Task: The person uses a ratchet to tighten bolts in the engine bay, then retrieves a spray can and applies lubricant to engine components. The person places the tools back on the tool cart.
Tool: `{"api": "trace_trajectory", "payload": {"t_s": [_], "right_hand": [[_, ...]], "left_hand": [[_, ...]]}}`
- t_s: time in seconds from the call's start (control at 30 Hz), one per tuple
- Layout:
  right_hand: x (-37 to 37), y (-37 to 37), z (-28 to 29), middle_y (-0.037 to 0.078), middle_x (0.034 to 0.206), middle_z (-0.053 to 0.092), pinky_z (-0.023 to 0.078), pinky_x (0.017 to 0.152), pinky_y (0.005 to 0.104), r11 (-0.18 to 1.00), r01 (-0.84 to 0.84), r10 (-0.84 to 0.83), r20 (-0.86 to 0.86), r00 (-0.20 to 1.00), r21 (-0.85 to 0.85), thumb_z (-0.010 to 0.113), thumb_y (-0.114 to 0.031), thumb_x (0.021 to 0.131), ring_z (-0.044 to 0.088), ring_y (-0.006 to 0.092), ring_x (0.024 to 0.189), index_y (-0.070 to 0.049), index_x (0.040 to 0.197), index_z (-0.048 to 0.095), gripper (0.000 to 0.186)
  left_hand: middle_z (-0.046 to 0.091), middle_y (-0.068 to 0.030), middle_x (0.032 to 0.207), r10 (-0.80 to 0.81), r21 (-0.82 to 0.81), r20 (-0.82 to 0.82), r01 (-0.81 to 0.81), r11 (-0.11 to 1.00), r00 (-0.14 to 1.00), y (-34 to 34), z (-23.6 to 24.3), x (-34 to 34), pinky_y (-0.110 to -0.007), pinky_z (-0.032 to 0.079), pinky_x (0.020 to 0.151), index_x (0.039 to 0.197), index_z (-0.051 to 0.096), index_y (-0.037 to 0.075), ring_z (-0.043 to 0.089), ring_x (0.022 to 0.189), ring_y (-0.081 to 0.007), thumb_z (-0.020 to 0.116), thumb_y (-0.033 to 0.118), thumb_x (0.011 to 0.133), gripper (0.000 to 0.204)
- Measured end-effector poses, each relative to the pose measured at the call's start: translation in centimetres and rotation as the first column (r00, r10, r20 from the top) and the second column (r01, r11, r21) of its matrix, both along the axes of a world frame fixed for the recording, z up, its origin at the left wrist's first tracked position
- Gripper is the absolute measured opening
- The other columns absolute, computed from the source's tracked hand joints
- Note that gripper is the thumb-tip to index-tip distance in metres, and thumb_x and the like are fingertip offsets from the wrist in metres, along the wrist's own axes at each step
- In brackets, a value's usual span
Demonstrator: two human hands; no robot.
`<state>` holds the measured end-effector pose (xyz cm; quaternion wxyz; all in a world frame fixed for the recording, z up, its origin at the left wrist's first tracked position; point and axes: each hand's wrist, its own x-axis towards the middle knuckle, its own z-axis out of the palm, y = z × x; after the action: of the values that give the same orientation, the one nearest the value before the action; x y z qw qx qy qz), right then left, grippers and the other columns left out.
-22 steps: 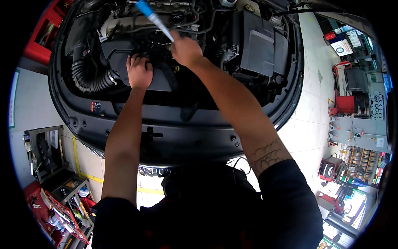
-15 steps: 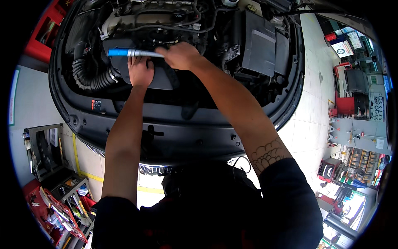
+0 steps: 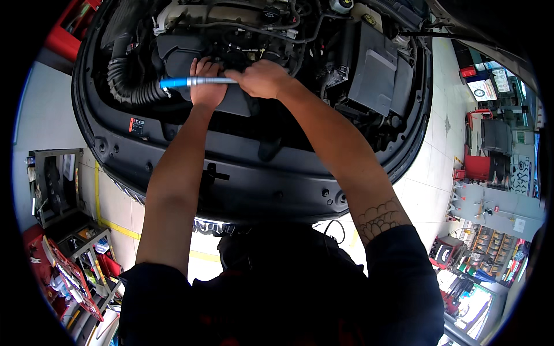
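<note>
Tiled floor [image 3: 430, 164], engine bay [image 3: 317, 63], blue-handled tool [image 3: 183, 82] in right grip [image 3: 262, 79]

I hold a straight hand tool [image 3: 199, 81] by one end in my right hand [image 3: 264, 79]. The tool consists of a bright blue handle and a slender silver shaft, slightly blurred. It lies nearly level, handle to the left, shaft crossing above my left hand [image 3: 209, 92]; contact there cannot be determined. My right fingers hide the far end. Beneath, a matte black moulded cover [image 3: 179, 64], angular in outline, sits under my left hand.
</note>
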<state>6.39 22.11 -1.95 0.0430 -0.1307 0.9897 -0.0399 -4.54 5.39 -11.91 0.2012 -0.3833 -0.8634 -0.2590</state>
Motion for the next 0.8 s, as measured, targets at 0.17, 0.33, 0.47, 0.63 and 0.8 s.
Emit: {"api": "trace_trajectory", "payload": {"t_s": [0.17,0.33,0.47,0.63,0.8], "right_hand": [[-1.6,1.1,-1.3,0.028,0.095,0.072,0.056,0.080,0.0564,0.391,0.616,-0.879,-0.078,0.471,-0.684,0.061,-0.019,0.095,0.069,0.0488,0.090,0.000,0.121,0.050,0.034],[0.0,3.6,-0.9,0.030,0.100,0.071,0.055,0.081,0.0556,0.324,0.585,-0.874,0.001,0.486,-0.744,0.061,-0.020,0.096,0.070,0.0473,0.094,-0.001,0.134,0.051,0.044],[1.8,3.1,0.8,0.017,0.085,0.072,0.057,0.075,0.0502,0.967,0.201,-0.209,-0.038,0.977,-0.155,0.059,-0.026,0.097,0.071,0.0405,0.082,-0.022,0.143,0.049,0.048],[1.6,1.9,0.3,0.017,0.084,0.073,0.056,0.073,0.0521,0.952,0.248,-0.257,-0.027,0.966,-0.179,0.060,-0.024,0.096,0.071,0.0405,0.082,-0.019,0.137,0.053,0.043],[-0.4,3.2,-1.9,0.026,0.089,0.071,0.055,0.082,0.0572,0.337,0.548,-0.887,-0.064,0.457,-0.766,0.059,-0.019,0.095,0.069,0.0481,0.089,-0.010,0.130,0.053,0.036]], "left_hand": [[0.072,-0.0096,0.104,-0.007,0.053,0.020,0.006,0.999,1.000,0.2,0.7,0.5,-0.049,0.030,0.122,0.092,0.073,0.007,0.057,0.126,-0.0272,0.061,0.017,0.085,0.017],[0.072,-0.0098,0.103,-0.017,0.051,0.043,0.015,0.999,0.999,0.4,1.2,0.7,-0.049,0.030,0.122,0.091,0.073,0.007,0.057,0.126,-0.0272,0.061,0.017,0.084,0.017],[0.071,-0.0101,0.105,0.017,0.038,-0.008,-0.016,0.999,1.000,-0.2,-0.2,-0.2,-0.049,0.030,0.122,0.092,0.073,0.007,0.056,0.126,-0.0272,0.061,0.017,0.085,0.017],[0.071,-0.0096,0.107,-0.001,0.016,0.057,0.001,1.000,0.998,0.1,0.7,0.4,-0.048,0.029,0.123,0.094,0.073,0.007,0.056,0.127,-0.0267,0.061,0.018,0.086,0.018],[0.071,-0.0090,0.107,-0.005,-0.011,0.055,0.006,1.000,0.998,0.3,1.1,0.5,-0.048,0.027,0.124,0.094,0.073,0.006,0.054,0.129,-0.0261,0.059,0.015,0.087,0.018]]}}
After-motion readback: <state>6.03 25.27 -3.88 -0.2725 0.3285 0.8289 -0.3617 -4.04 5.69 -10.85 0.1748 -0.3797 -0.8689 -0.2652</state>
